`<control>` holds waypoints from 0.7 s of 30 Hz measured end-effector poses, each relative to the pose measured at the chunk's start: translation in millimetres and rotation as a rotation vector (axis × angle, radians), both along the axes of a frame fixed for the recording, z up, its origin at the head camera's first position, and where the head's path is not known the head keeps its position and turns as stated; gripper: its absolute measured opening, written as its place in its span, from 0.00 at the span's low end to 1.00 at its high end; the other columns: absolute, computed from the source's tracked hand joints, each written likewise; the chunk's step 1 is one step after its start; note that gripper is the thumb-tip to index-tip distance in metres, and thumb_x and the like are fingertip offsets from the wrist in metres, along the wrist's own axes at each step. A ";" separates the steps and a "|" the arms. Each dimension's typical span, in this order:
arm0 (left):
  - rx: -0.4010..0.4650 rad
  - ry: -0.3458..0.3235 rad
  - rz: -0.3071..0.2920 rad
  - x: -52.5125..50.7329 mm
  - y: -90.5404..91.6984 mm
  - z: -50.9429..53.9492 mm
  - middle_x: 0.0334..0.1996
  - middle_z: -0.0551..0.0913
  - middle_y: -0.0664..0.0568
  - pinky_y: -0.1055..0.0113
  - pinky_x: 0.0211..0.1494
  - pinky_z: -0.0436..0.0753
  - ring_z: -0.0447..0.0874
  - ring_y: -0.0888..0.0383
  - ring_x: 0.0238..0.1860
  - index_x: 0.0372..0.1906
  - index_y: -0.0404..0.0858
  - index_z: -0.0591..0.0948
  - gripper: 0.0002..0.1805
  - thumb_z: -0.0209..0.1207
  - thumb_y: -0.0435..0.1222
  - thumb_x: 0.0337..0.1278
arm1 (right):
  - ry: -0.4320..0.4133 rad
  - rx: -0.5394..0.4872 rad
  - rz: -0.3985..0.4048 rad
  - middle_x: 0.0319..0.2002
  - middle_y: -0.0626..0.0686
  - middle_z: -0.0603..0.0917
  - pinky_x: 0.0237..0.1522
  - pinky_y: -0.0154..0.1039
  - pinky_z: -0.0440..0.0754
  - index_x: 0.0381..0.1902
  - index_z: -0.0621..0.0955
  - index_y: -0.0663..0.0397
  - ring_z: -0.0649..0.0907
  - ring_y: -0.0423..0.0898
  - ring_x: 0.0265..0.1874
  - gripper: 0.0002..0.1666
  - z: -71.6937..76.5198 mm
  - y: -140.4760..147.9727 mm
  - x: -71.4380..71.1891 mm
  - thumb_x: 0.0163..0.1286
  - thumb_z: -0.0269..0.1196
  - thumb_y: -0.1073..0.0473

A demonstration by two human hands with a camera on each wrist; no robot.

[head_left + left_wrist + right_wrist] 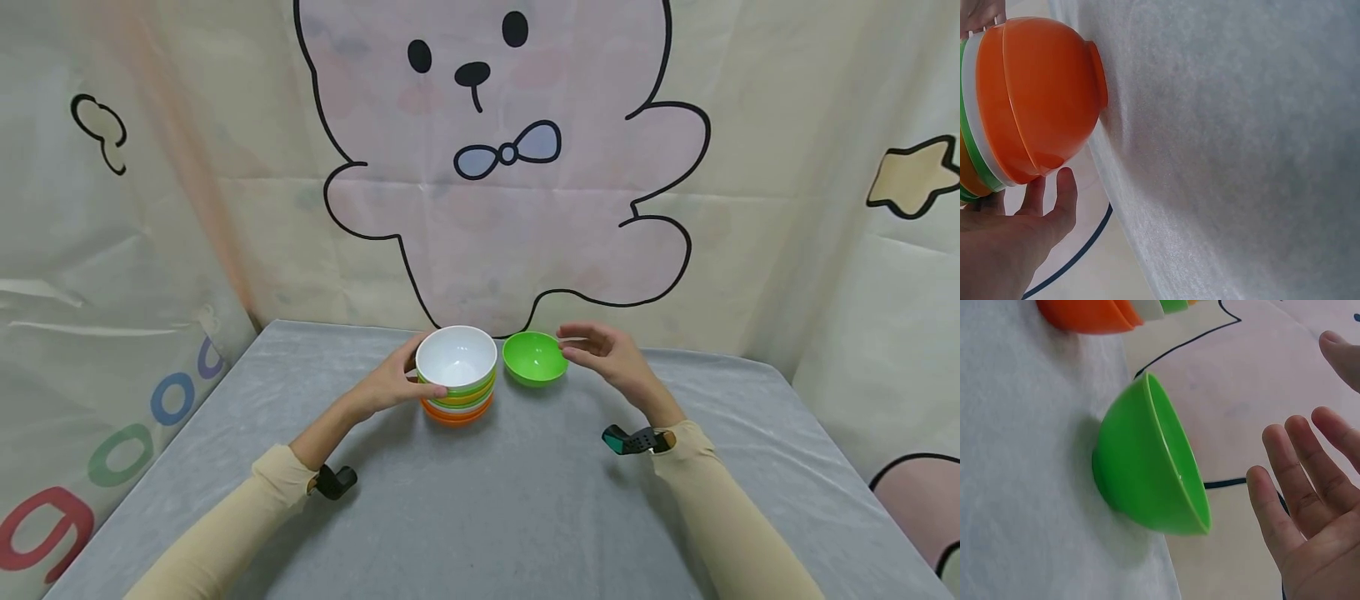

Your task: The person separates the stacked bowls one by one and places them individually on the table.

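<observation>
A stack of nested bowls [457, 402] sits near the far edge of the grey cloth-covered table [487, 517]: a white bowl [457, 358] on top, green, yellow and white rims below it, orange bowls at the bottom. Its foot seems to rest on the cloth, though the angle makes that hard to confirm. The left hand [386, 387] grips the stack from its left side, thumb across the front and fingers behind. Just right of the stack, apart from it, a single green bowl [535, 360] stands upright on the cloth. The right hand [611, 358] is beside that bowl, fingers extended and holding nothing; the right wrist view shows a gap between them. Behind the table hangs a backdrop [750, 250] printed with a bear [480, 217] wearing a blue bow tie.
</observation>
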State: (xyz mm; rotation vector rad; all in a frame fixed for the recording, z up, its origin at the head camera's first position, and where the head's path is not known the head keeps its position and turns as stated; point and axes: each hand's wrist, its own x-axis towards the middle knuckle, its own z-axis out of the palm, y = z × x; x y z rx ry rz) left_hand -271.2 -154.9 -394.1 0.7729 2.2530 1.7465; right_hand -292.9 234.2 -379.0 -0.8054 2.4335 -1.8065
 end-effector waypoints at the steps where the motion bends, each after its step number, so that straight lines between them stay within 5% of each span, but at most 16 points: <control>1: 0.002 0.000 -0.002 -0.3 -0.1 0.0 0.70 0.68 0.49 0.41 0.66 0.69 0.68 0.46 0.67 0.79 0.46 0.60 0.49 0.74 0.37 0.55 | -0.003 -0.013 0.011 0.61 0.70 0.77 0.55 0.39 0.80 0.65 0.76 0.66 0.80 0.64 0.57 0.27 0.6 -2.4 -0.5 0.72 0.68 0.61; 7: 0.007 -0.001 -0.006 -1.7 -0.6 -0.9 0.70 0.68 0.49 0.42 0.66 0.69 0.69 0.47 0.67 0.79 0.47 0.60 0.49 0.74 0.37 0.54 | -0.004 -0.051 0.047 0.61 0.70 0.77 0.54 0.40 0.81 0.64 0.77 0.67 0.77 0.70 0.58 0.25 0.6 -15.2 -2.4 0.71 0.67 0.65; 21: -0.004 -0.011 -0.001 -0.2 -0.3 -0.2 0.70 0.67 0.48 0.40 0.67 0.68 0.67 0.46 0.68 0.79 0.46 0.59 0.50 0.74 0.38 0.55 | -0.001 -0.065 0.162 0.67 0.62 0.74 0.61 0.55 0.75 0.69 0.74 0.62 0.74 0.63 0.65 0.36 -1.6 -51.7 -2.9 0.65 0.73 0.67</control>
